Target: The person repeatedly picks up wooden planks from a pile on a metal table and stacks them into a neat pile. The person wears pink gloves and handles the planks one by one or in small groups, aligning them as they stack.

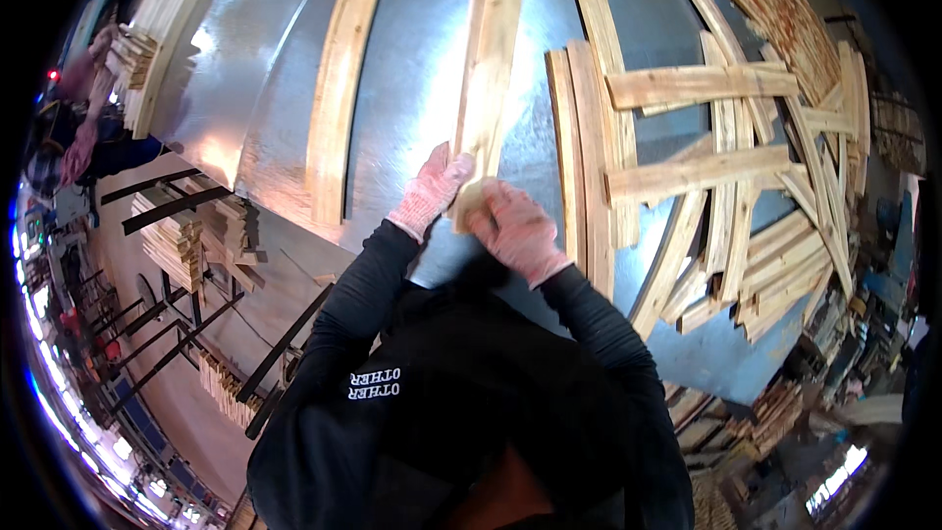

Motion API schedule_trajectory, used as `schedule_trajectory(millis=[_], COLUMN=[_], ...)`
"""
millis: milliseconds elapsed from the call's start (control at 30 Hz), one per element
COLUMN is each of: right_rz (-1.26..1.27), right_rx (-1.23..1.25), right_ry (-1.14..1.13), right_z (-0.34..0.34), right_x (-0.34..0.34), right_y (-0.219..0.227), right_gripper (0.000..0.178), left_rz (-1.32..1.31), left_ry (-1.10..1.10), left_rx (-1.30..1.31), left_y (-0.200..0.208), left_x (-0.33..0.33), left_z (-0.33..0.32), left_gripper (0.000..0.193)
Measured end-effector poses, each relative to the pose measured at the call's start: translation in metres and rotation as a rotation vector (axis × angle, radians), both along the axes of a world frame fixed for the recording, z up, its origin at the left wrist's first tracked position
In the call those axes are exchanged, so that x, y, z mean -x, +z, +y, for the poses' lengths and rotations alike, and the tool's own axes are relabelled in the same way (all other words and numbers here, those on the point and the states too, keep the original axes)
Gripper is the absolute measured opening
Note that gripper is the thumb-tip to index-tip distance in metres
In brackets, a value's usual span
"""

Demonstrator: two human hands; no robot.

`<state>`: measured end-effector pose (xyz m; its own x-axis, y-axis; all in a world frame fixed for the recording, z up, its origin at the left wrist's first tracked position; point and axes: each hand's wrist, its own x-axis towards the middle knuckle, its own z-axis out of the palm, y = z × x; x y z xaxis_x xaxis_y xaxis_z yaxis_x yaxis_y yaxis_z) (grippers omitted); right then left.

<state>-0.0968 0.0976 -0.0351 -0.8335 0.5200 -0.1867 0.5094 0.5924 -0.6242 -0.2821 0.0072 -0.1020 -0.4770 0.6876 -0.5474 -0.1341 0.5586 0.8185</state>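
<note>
Two long pale wooden boards [496, 59] lie side by side in front of me, running away from my body over a shiny metal table [412, 69]. My left hand [432, 193], in a pinkish knit glove, grips their left edge close to the near end. Gloved the same way, my right hand [520, 233] curls its fingers over the near end of the right board. That end is partly hidden under the fingers and slightly blurred. A single board [343, 88] rests on the table to the left.
On the right, several boards stand lengthwise [579, 157], with crossing boards [702, 86] and a loose pile [785, 275] beyond. Stacked boards [167, 29] sit at the far left, near another person [88, 128]. Below the table's left edge are dark metal racks [177, 206] with wood stacks.
</note>
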Motion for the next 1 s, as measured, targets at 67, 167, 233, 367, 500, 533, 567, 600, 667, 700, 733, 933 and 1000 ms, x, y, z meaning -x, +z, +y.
schedule_trajectory(millis=[67,167,233,367,500,533,567,600,667,700,733,933,1000], right_rz=[-0.055,-0.327,-0.408,-0.416,-0.432,-0.519,-0.606,-0.503,-0.223,0.127,0.132,0.738,0.753], right_rx=[-0.181,-0.358,-0.362,-0.342,-0.499,-0.263,-0.028,0.062,0.094,0.520,0.475,0.393,0.372], right_ry=[-0.072,-0.323,-0.260,-0.312,-0.189,-0.298,-0.394,-0.495,-0.507,-0.696,-0.681,-0.733,-0.664], right_z=[-0.018,-0.027,-0.035,-0.006,0.019,0.030,0.040,0.046,0.049,0.038,0.030,0.041,0.064], right_x=[-0.031,-0.103,-0.120,-0.135,-0.148,-0.139,-0.128,-0.119,-0.139,-0.145,-0.133,0.004,0.042], right_y=[0.000,-0.019,-0.019,-0.025,-0.039,-0.027,-0.002,0.024,0.014,-0.003,0.006,0.101,0.106], right_gripper=[0.082,0.093,0.098,0.090,0.076,0.069,0.063,0.057,0.047,0.044,0.043,0.040,0.040], left_rz=[0.045,0.161,0.321,0.497,0.758,0.806,0.824,0.735,0.784,0.927,1.068,0.789,0.733], left_ry=[0.007,0.033,0.020,-0.167,-0.244,-0.250,-0.280,-0.307,-0.200,-0.083,0.035,0.175,0.098], left_rx=[-0.016,0.066,0.117,0.344,0.328,0.339,0.400,0.410,0.332,0.253,0.177,0.669,0.721], left_y=[-0.010,0.009,0.009,0.099,0.062,0.056,0.053,0.064,0.070,0.062,0.058,0.060,0.065], left_x=[-0.019,-0.028,-0.022,-0.002,-0.032,-0.036,-0.040,-0.036,-0.014,0.010,0.035,0.125,0.134], left_z=[0.005,0.008,0.001,-0.031,-0.058,-0.056,-0.055,-0.054,-0.058,-0.063,-0.070,-0.079,-0.086], left_gripper=[0.079,0.082,0.081,0.076,0.081,0.082,0.082,0.082,0.082,0.083,0.084,0.094,0.091])
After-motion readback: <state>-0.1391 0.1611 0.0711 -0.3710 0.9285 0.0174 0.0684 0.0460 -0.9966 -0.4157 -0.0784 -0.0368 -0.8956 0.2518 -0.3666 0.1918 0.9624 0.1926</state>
